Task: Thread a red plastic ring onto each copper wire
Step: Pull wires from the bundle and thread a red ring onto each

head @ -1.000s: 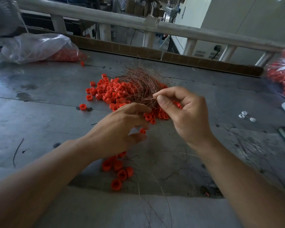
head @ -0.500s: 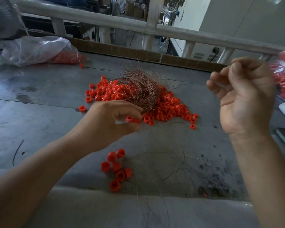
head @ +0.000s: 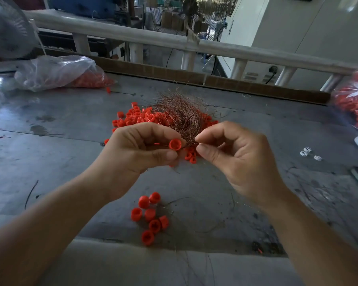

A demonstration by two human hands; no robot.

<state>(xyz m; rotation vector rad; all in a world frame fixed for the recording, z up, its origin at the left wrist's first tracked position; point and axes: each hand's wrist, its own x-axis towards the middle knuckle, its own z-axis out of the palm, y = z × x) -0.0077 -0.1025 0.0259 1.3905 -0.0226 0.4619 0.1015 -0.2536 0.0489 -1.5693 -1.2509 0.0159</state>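
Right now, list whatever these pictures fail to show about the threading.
- Head view: whether a strand of the copper wire bundle enters the red ring in the left hand: too thin.
- Head view: what the right hand has in its grip: too fine, fingertips blurred.
- Head view: the bag of rings at right: blurred, cut by the frame edge.

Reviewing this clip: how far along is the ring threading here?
Apparently done: seven red rings clustered near the table edge, thin wires beside them. In hand: left hand pinches one red ring; right hand curls beside it, any wire too thin to see. Remaining: the copper wire tangle and loose ring pile.
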